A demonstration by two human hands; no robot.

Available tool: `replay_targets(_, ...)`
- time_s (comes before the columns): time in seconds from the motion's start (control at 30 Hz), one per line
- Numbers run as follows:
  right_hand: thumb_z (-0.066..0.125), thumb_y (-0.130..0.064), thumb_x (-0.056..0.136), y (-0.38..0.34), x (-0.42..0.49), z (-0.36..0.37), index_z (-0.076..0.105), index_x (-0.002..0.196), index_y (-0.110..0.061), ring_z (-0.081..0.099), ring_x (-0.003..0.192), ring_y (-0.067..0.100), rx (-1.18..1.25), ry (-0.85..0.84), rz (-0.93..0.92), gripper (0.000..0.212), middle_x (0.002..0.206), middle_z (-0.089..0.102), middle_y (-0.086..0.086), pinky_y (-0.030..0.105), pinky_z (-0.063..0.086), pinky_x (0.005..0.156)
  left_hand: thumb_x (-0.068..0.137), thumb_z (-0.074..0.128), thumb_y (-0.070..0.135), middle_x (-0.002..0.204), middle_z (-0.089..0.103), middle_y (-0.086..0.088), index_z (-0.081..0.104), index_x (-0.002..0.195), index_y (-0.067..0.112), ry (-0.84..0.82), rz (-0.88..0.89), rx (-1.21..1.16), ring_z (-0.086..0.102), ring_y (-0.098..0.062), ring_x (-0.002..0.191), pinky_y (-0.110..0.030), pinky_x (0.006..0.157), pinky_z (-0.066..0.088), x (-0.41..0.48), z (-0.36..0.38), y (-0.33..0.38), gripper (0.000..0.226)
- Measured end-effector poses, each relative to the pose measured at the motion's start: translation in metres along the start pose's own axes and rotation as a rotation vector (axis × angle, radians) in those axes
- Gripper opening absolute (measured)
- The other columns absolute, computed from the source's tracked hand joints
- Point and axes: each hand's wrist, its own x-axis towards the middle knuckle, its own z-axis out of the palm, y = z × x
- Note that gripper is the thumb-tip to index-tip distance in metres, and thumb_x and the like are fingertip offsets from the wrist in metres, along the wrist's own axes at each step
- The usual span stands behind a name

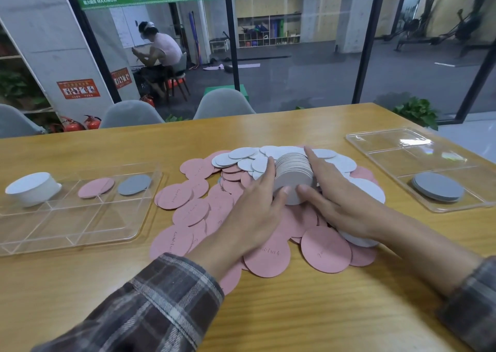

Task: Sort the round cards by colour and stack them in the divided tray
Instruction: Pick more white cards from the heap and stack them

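A heap of round cards lies mid-table: pink cards [268, 255] spread at the front and left, white cards [241, 153] at the back. Between my hands stands a tilted stack of white cards [294, 175]. My left hand [257, 204] presses its left side with straight fingers. My right hand [332, 190] presses its right side, thumb under the front. The divided tray [67, 233] on the left holds a tall white stack [33, 188], two pink cards [96, 187] and grey cards [134, 184], each in a separate back compartment.
A second clear divided tray [389, 147] at the right holds a grey stack [438, 190] in its near compartment. Grey chairs [222, 103] stand along the table's far edge. Behind glass, a person sits in a gym room.
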Motion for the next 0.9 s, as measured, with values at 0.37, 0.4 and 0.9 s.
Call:
replay_targets(0.37, 0.047, -0.050, 0.099, -0.005, 0.002, -0.004, 0.033, 0.152, -0.019, 0.049, 0.116, -0.006, 0.028, 0.057, -0.029, 0.063, 0.130, 0.054, -0.012, 0.022, 0.040, 0.099, 0.106, 0.054, 0.043, 0.148, 0.052, 0.006, 0.038, 0.155, 0.022, 0.114, 0.063, -0.025, 0.052, -0.015, 0.133, -0.042, 0.112, 0.044, 0.004, 0.004, -0.009, 0.056)
replay_targets(0.4, 0.050, -0.049, 0.099, -0.004, 0.001, -0.006, 0.035, 0.150, -0.021, 0.050, 0.108, -0.012, 0.023, 0.043, -0.015, 0.060, 0.117, 0.056, -0.019, 0.014, 0.040, 0.090, 0.104, 0.058, 0.045, 0.142, 0.055, 0.008, 0.043, 0.150, 0.023, 0.128, 0.073, -0.019, 0.055, -0.012, 0.126, -0.040, 0.108, 0.047, 0.004, 0.003, -0.012, 0.054)
replay_targets(0.9, 0.060, -0.048, 0.096, 0.011, 0.000, -0.036, 0.049, 0.136, -0.022, 0.052, 0.102, 0.004, -0.046, 0.180, 0.033, 0.049, 0.117, 0.061, -0.010, 0.012, 0.041, 0.086, 0.092, 0.071, 0.042, 0.090, 0.057, 0.015, 0.066, 0.093, 0.021, 0.225, 0.311, 0.071, 0.057, -0.008, 0.089, -0.042, 0.082, 0.053, -0.008, 0.013, 0.010, 0.022)
